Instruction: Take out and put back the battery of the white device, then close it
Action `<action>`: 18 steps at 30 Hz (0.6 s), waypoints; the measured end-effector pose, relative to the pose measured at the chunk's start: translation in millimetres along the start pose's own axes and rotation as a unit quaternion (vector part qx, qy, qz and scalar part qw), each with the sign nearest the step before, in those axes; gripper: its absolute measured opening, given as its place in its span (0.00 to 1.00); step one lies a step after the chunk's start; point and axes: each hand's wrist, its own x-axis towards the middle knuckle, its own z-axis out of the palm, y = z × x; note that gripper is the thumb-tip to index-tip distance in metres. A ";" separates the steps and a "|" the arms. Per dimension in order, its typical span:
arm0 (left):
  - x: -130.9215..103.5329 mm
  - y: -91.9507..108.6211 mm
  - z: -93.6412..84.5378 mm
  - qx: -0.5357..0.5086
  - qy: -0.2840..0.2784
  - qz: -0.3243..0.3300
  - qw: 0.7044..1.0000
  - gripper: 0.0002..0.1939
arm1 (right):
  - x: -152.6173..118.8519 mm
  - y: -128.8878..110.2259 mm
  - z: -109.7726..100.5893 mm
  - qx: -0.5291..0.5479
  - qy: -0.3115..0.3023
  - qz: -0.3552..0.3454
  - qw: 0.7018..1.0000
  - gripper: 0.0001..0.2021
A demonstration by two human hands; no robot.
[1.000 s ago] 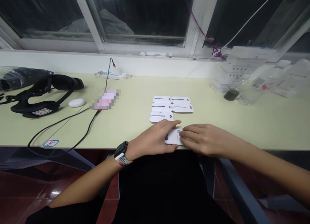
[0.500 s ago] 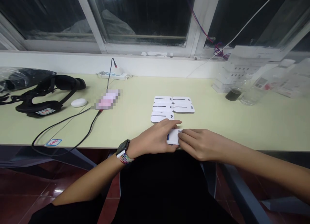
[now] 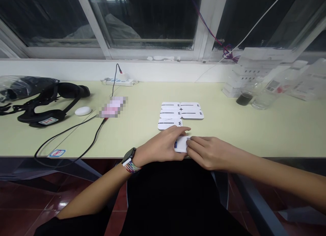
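Note:
A small white card-like piece (image 3: pixel 181 144) with a blue mark is held at the table's front edge. My left hand (image 3: pixel 165 144) grips it from the left, thumb at the near side and fingers at the far side. On its right end the fingertips of my right hand (image 3: pixel 207 151) are pressed together. Just beyond my hands, white rounded pieces with black lines lie in two columns: three on the left, the nearest of them (image 3: pixel 169 123) close to my left fingers, and two on the right, one (image 3: pixel 192 114) in front of the other.
At the left are a black headset (image 3: pixel 54 117), a white oval object (image 3: pixel 83 111), a blurred-out pink object (image 3: pixel 112 108) and a looping black cable. A power strip (image 3: pixel 121 81) lies near the wall. White boxes (image 3: pixel 239 79) and clear bottles (image 3: pixel 266 96) stand at the back right.
The camera view has shifted slightly. Both hands keep nearly the same hold on the white piece.

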 end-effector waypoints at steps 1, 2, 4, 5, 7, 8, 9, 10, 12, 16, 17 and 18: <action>0.0 0.0 0.1 0.001 0.002 0.002 1.000 0.39 | 0.1 -0.4 0.0 0.004 -0.001 0.002 1.000 0.10; 0.1 -0.1 0.3 0.001 0.003 0.003 1.000 0.39 | 0.1 -0.8 0.0 0.006 -0.002 0.004 1.000 0.11; 0.2 -0.5 0.8 0.002 0.002 0.004 1.000 0.39 | 0.2 -1.0 0.3 0.005 -0.008 0.006 1.000 0.12; 0.1 -0.8 1.1 0.002 0.002 0.004 1.000 0.39 | 0.2 -0.8 0.3 0.003 -0.010 0.007 1.000 0.12; -0.1 -1.1 1.8 0.002 0.003 0.006 1.000 0.40 | 0.1 -0.3 0.2 0.010 -0.018 0.009 1.000 0.12; -0.3 -1.2 2.3 0.003 0.005 0.007 1.000 0.40 | -0.1 0.1 -0.1 0.022 -0.024 0.013 0.999 0.11; -0.7 -1.3 2.9 0.005 0.006 0.008 1.000 0.40 | -0.4 0.4 -0.6 0.041 -0.031 0.017 0.999 0.11; -1.1 -1.5 3.5 0.007 0.009 0.008 1.000 0.40 | -1.0 0.5 -1.2 0.067 -0.040 0.024 0.997 0.10; -2.1 -2.0 4.8 0.006 0.016 0.006 1.000 0.40 | -2.7 0.3 -2.7 0.129 -0.055 0.061 0.988 0.08; -4.1 -4.0 6.7 -0.010 0.024 -0.002 1.000 0.43 | -8.8 -2.3 -3.0 0.227 -0.042 0.197 0.953 0.18; -4.4 -4.5 6.9 -0.012 0.023 -0.003 1.000 0.43 | -10.5 -2.8 -2.2 0.251 -0.037 0.227 0.940 0.21; -4.6 -4.9 7.0 -0.014 0.022 -0.004 1.000 0.44 | -12.1 -2.8 -1.2 0.278 -0.033 0.251 0.926 0.23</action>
